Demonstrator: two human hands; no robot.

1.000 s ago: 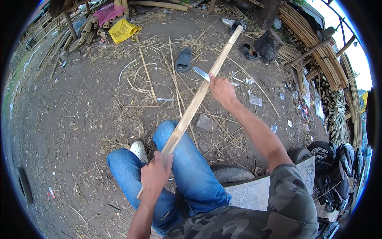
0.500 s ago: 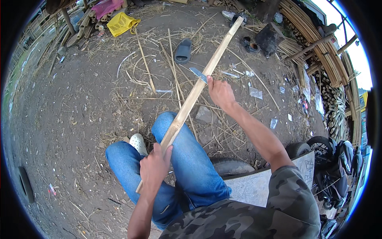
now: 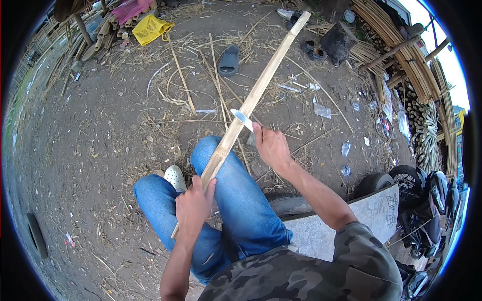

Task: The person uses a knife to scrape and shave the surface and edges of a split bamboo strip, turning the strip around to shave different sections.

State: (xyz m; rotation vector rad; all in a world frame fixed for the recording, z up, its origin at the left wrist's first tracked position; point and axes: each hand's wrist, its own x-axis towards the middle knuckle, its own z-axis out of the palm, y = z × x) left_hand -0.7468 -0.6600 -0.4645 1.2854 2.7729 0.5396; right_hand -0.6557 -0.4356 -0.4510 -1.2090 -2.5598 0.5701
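Note:
A long split bamboo strip [image 3: 261, 84] slants from my lap up to the far right, resting across my raised knee. My left hand [image 3: 194, 204] is wrapped round its lower end, close to my thigh. With my right hand [image 3: 272, 146] I grip a knife, its handle hidden in my fingers. The knife's pale blade [image 3: 241, 119] lies across the strip near its middle, just beyond the knee.
Bamboo slivers [image 3: 216, 80] litter the dirt ground ahead, around a grey slide sandal [image 3: 229, 61]. A yellow bag [image 3: 150, 30] lies far left. Bamboo bundles [image 3: 401, 55] are stacked at right. Beside me stand a grey board [image 3: 321, 233] and a motorcycle [image 3: 427, 210].
My right hand has drawn the knife down along the strip, toward my knee. The strip's far end sits slightly higher in view. My left hand keeps its hold at the lower end.

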